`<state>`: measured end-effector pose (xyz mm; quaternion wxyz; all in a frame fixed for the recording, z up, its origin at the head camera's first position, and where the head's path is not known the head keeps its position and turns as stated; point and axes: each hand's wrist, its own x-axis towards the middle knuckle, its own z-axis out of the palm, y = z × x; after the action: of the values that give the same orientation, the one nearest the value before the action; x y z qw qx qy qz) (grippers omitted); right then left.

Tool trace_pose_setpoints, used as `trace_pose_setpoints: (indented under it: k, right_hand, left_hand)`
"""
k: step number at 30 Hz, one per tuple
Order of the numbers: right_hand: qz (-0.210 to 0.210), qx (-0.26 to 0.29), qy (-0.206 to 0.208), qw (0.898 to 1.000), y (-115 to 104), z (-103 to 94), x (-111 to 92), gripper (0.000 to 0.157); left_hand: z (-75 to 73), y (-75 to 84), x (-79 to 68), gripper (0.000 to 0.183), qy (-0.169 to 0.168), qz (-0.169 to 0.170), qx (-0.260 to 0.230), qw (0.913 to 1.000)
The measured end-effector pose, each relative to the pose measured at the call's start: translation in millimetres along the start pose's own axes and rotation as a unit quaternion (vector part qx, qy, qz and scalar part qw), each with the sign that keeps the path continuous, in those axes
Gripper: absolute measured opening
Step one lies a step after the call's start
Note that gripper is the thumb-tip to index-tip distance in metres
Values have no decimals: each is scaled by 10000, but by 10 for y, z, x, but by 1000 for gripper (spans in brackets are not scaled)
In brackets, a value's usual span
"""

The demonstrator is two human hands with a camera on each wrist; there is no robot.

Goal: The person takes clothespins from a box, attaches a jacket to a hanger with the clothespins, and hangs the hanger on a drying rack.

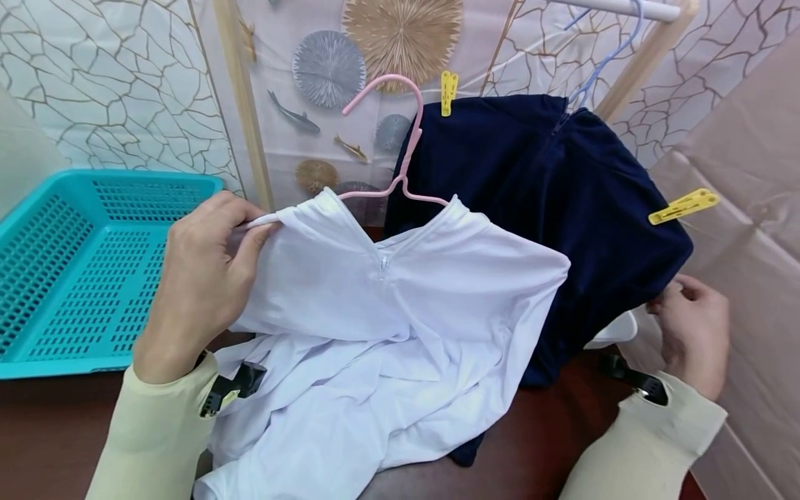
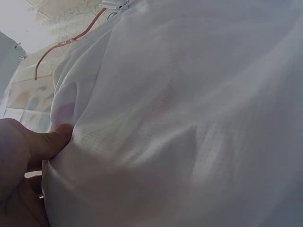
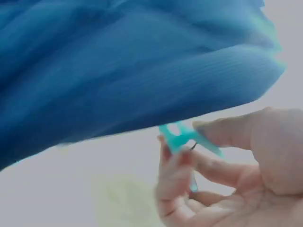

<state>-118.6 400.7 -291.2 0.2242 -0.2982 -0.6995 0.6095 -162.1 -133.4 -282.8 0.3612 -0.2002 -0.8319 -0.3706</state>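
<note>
My left hand (image 1: 203, 271) pinches the shoulder of a white zip-neck shirt (image 1: 350, 298) between thumb and fingers. In the left wrist view, its thumb (image 2: 59, 137) presses on the white cloth. A pink hanger (image 1: 409, 149) is inside the shirt, its hook rising above the open collar. Low at the right edge of a navy zip-neck garment (image 1: 500, 160), my right hand (image 1: 696, 326) pinches a teal clothespin (image 3: 180, 137), seen in the right wrist view just under the cloth's edge. The navy garment hangs behind the white shirt on a blue hanger (image 1: 609, 55).
Yellow clothespins sit on the navy garment, one at the left shoulder (image 1: 448, 94) and another at the right (image 1: 683, 206). At left stands a turquoise basket (image 1: 112, 173). A wooden rack (image 1: 244, 104) rises behind. Part of a white container (image 1: 619, 330) shows beside my right hand.
</note>
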Motion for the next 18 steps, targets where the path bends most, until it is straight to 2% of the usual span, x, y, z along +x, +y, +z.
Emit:
trace_pose_setpoints:
  k: [2, 4, 5, 7, 9, 12, 14, 18]
  right_hand:
    - [-179, 970, 703, 9926, -87, 4, -69, 15]
    - [-559, 1999, 1265, 9700, -158, 0, -144, 13]
    - [-861, 2449, 1457, 9547, -185, 2, -185, 17]
    - [-1547, 2949, 1617, 9290, -223, 4, -281, 26]
    - [-2163, 3186, 1556, 9097, -262, 19, -385, 29]
    - [-2802, 2905, 1317, 9054, -327, 69, -559, 32]
    - [-3185, 2773, 993, 9010, -385, 141, -695, 34]
    - [-3794, 3173, -44, 8691, -506, 389, -969, 35]
  left_hand:
    - [-4, 3, 0, 11, 1, -2, -1, 10000]
    - [-5, 6, -1, 11, -19, -9, 8, 10000]
    - [-4, 8, -2, 11, -23, -6, 12, 10000]
    - [-4, 11, -4, 11, -38, -3, 28, 10000]
    - [-4, 15, -4, 11, -58, -4, 53, 10000]
    - [-2, 16, -2, 11, -47, 22, 44, 10000]
    - [0, 17, -2, 11, -48, 35, 34, 10000]
    - [9, 20, -7, 10, -63, 63, 4, 10000]
